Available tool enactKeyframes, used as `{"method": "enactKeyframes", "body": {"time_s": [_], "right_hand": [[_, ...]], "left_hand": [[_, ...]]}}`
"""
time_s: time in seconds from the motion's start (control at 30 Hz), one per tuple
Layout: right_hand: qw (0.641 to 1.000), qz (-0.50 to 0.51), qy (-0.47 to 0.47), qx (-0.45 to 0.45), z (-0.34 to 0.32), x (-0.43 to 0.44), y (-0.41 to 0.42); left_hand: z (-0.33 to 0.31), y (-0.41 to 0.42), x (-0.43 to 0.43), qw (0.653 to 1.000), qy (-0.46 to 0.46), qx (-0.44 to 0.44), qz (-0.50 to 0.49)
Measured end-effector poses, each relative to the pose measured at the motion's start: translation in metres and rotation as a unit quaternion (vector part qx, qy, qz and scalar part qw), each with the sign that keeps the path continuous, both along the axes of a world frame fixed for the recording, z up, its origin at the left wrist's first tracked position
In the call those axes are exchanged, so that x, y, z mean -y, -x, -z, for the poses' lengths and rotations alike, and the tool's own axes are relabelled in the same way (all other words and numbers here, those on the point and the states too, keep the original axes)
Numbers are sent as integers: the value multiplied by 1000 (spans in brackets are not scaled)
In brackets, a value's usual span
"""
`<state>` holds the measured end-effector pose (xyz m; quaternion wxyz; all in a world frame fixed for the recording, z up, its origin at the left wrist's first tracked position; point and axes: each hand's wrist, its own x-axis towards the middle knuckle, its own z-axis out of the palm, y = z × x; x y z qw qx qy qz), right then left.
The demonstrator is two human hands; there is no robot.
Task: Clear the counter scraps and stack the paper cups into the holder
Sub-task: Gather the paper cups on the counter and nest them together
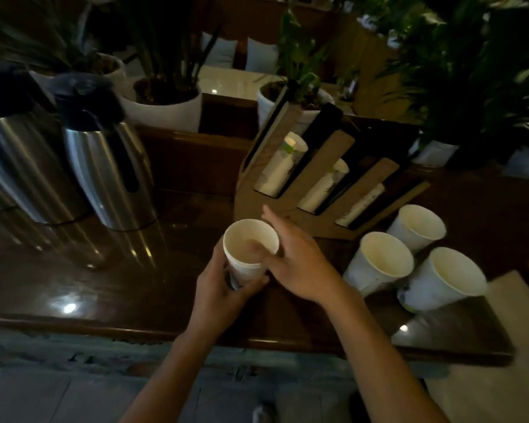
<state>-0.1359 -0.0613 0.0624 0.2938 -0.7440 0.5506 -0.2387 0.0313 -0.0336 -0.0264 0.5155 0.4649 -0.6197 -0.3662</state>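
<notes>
My left hand (217, 288) grips a short stack of white paper cups (248, 251) from below, mouth up, above the dark wooden counter (104, 285). My right hand (297, 264) is at the stack's right side, thumb over the rim into the top cup, fingers spread toward the holder. Behind it stands the slanted cardboard cup holder (327, 175), with stacked cups lying in its three slots. Three loose white cups stand upright to the right: one nearest (379, 261), one behind (416, 224), one at the right (446, 277).
Two steel pump flasks (104, 160) stand at the left back of the counter. White plant pots (165, 108) with green plants line the ledge behind. The counter's front edge runs below my forearms, with a pale surface (501, 392) at the lower right.
</notes>
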Motion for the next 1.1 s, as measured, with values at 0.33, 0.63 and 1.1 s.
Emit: {"method": "enactKeyframes", "body": {"time_s": [0.33,0.63,1.1], "right_hand": [[933,146,-66,-324,-29,-5,140],[949,206,103,-216,-63,-19,138],[973,96,145,-153,-84,-5,56]], "left_hand": [[1,78,10,995,-4,53,87],[0,86,14,994,-19,48,98],[-3,88,17,993,-18,39,113]]}}
